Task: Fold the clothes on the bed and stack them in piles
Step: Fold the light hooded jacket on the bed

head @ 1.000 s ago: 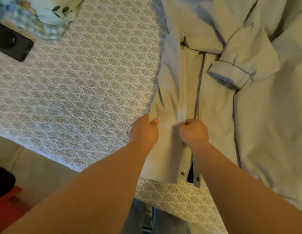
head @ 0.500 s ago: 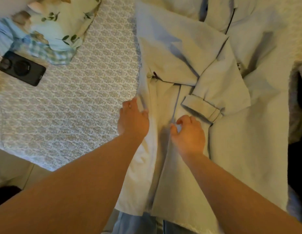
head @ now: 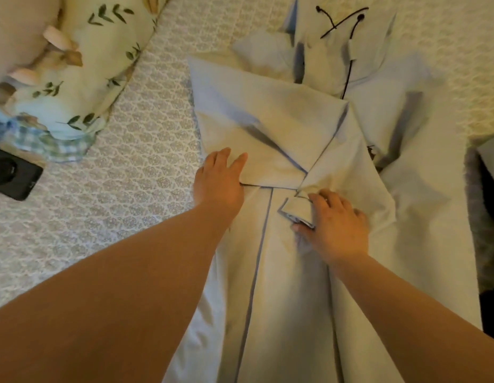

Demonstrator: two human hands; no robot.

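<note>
A pale blue long garment with dark piping lies spread on the bed, its two sleeves folded across the chest. My left hand lies flat with straight fingers on the left folded sleeve near the garment's left edge. My right hand holds the rolled cuff of the right sleeve, thumb under it and fingers over it. The collar with black loop fastenings lies at the far end.
A patterned bedspread covers the bed. A leaf-print pillow and a black phone lie at the left. Dark cloth sits at the right edge.
Both hands slid up the garment from the hem toward the chest. The left hand opened flat on the sleeve. The right hand took hold of the rolled cuff.
</note>
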